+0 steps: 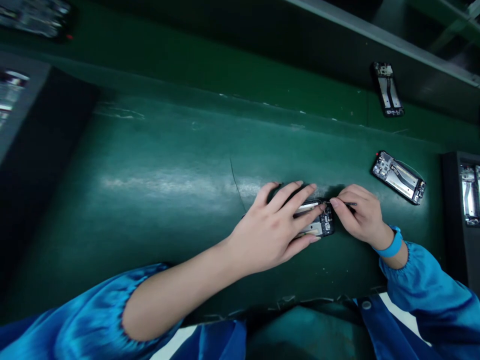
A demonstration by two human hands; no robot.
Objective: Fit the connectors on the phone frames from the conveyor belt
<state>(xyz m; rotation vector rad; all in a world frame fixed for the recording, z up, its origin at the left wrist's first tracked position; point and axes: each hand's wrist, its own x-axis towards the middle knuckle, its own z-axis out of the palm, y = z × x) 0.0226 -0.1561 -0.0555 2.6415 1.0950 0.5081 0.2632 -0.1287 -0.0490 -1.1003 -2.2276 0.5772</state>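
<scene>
Blue jacket w/ white stripes filled the bottom edge, nearest the cam; its L sleeve & R sleeve came in from the lower corners. Opened phone lay on the green mat, right of ctr, mostly under the L hand. That hand was spread across it & holding it: thumb along near edge, index over the innards, other fingertips by far edge. So L half of phone was blocked from view.

R hand, w/ blue wristband, pinched a slim dark tool at the phone's upper R corner; tip too small/hidden to tell if it touched.

Around: 2nd phone, also opened, lay diagonally just past R hand; 3rd phone farther back, near the metal rail. Black box at far R held another unit. On L, a big dark box w/ blurred parts inside; another device in top L corner, red speck beside it. Thin dark strand (wire or mark, can't tell) ran down twd the L hand.
</scene>
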